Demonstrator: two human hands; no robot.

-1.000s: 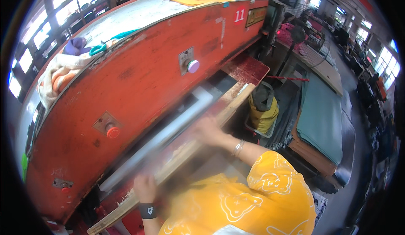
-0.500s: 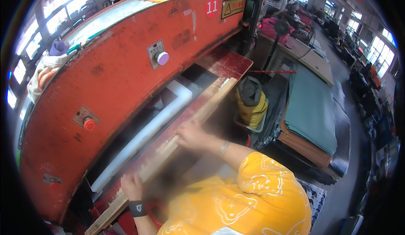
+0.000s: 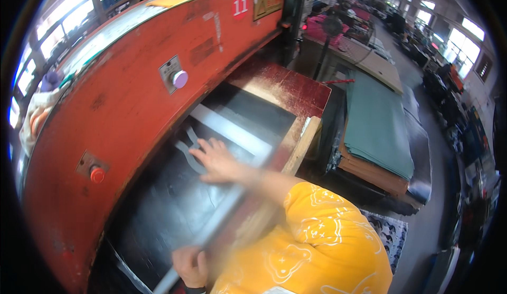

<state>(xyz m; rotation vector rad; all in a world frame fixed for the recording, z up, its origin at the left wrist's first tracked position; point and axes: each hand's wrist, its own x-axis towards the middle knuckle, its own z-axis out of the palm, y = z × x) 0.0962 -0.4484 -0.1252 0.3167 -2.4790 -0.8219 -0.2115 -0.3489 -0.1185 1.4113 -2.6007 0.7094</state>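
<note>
A dark, glossy sheet (image 3: 169,215) lies on the red sliding bed (image 3: 296,91) of an orange press. White edging (image 3: 232,130) shows along the sheet's right side. My right hand (image 3: 217,162) reaches over it with fingers spread, beside a thin, curved, pale grey piece (image 3: 189,158) whose kind I cannot make out. Whether the fingertips touch that piece is unclear. My left hand (image 3: 191,266) is curled at the bed's near edge, next to a pale bar. What its fingers close around is hidden.
The press's orange beam (image 3: 127,98) arches over the bed, carrying a red button (image 3: 97,174) and a pale purple knob (image 3: 180,79). A wooden strip (image 3: 302,146) edges the bed. Stacked green sheets (image 3: 377,130) stand at the right, with brown ones (image 3: 369,175) beneath.
The bed has come out from under the beam toward me, exposing the dark sheet. My right hand has left the wooden edge and moved over the sheet. My left hand has shifted slightly right and nearer.
</note>
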